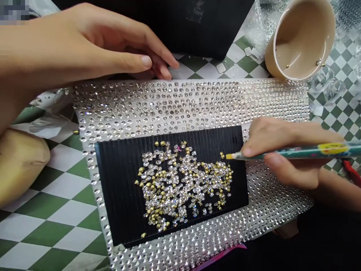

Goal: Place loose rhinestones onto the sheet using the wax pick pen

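My right hand (pixel 293 150) grips a slim green picker pen (pixel 299 151) with a yellow label, its yellowish tip beside a couple of loose stones. Under that tip lies a black ribbed tray (pixel 121 195) strewn with clear, gold-backed rhinestones (pixel 183 180), some face up, others point up. The tray rests on a whitish sheet (pixel 197 99) covered in rows of rhinestones. At the sheet's far edge is my left hand (pixel 118 45), with thumb stretched out and fingers loosely bent; nothing shows between them. Its palm side is partly hidden.
A beige cup (pixel 299 41) stands tilted at the far right, a few stones inside. Behind the sheet is a large black panel (pixel 169 26). A rounded yellowish object (pixel 22 165) sits at left on the green-and-white checked cloth (pixel 62 207). Clear plastic and a red-handled tool (pixel 351 171) lie right.
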Tool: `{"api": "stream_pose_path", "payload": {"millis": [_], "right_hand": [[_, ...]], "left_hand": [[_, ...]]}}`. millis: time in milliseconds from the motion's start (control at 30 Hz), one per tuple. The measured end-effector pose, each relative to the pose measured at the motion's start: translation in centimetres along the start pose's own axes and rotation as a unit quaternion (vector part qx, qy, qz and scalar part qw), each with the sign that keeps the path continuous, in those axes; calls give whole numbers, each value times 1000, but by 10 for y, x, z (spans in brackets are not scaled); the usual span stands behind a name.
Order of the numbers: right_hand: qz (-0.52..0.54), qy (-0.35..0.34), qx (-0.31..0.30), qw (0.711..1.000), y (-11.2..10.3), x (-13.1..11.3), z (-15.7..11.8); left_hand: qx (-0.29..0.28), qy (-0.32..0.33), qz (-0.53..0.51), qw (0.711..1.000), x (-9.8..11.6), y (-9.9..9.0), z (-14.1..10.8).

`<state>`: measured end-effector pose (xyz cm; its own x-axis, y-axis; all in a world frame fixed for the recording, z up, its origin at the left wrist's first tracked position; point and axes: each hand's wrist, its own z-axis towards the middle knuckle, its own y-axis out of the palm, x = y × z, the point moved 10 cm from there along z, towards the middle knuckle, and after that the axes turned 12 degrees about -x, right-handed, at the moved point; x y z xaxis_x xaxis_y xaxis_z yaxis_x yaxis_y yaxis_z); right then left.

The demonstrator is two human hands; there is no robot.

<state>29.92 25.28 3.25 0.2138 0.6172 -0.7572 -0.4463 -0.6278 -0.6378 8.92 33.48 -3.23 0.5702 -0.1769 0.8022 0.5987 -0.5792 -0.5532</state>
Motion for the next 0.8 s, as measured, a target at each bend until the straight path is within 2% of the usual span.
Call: {"api": "stream_pose_path", "payload": {"millis": [67, 300, 367, 533, 633, 733, 800], "right_hand": [[24, -45, -31, 998, 4, -9, 2], [-17, -23, -98, 995, 13, -16, 9], [-22, -14, -99, 995, 14, -17, 9], [-3, -55, -80, 995, 14, -19, 6], [-8, -11, -18, 1000, 0, -6, 4], [-62, 22, 155, 986, -34, -2, -9], [-82, 48, 200, 975, -40, -1, -15]], "left_hand": [[2, -3, 6, 1000, 1, 1, 1], [18, -23, 5, 1000, 0, -1, 1], [19, -24, 3, 1000, 1, 1, 1], [15, -21, -6, 1000, -2, 1, 1], [8, 4, 4, 1000, -2, -1, 0], [-7, 14, 8, 1000, -3, -1, 0], [-1, 4, 6, 1000, -4, -2, 0]]}}
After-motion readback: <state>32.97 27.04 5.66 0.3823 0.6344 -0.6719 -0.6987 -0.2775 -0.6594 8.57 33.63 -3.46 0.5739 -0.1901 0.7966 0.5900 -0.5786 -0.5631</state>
